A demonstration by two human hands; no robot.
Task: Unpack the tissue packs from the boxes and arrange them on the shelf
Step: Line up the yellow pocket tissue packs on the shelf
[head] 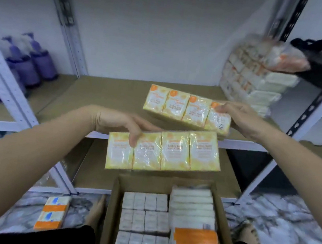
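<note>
Step in hand, as judged: placing. Two yellow four-pack tissue bundles are being carried from box to shelf.

Far left, purple bottles are stood on a neighbouring shelf bay. The left hand is curled over the top edge of the nearer tissue bundle, thumb on its front face; the bundle is held in the air above the open cardboard box, where more packs are seen in rows. The right hand is pinched on the right end of the farther tissue bundle, low over the brown shelf board; contact with the board cannot be told.

Next move, as judged: the farther bundle must be set down square, the nearer one beside it.

At right, stacked tissue packs are already shelved. White metal uprights, plain wall, marbled floor.
</note>
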